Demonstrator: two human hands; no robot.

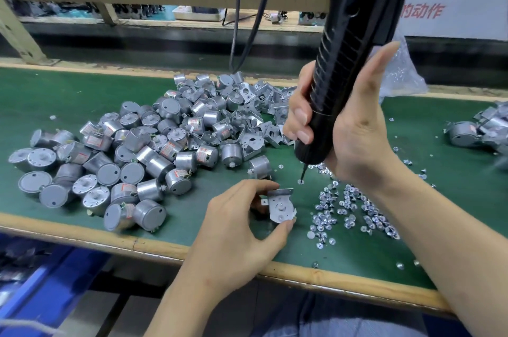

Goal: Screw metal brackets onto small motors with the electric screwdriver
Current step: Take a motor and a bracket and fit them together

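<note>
The left hand (242, 229) is pinching a small motor (281, 206) with a metal bracket (275, 218) lying over its face, near the front edge of the green worktop (55, 94). The right hand (354, 127) is gripping the black electric screwdriver (341, 70), its bit pointing down onto what seems to be a single screw (301, 181) at one o'clock from the motor. Loose screws (351, 210) are lying at three o'clock, a heap of motors (137, 152) at ten, and spare brackets (261, 108) at twelve.
</note>
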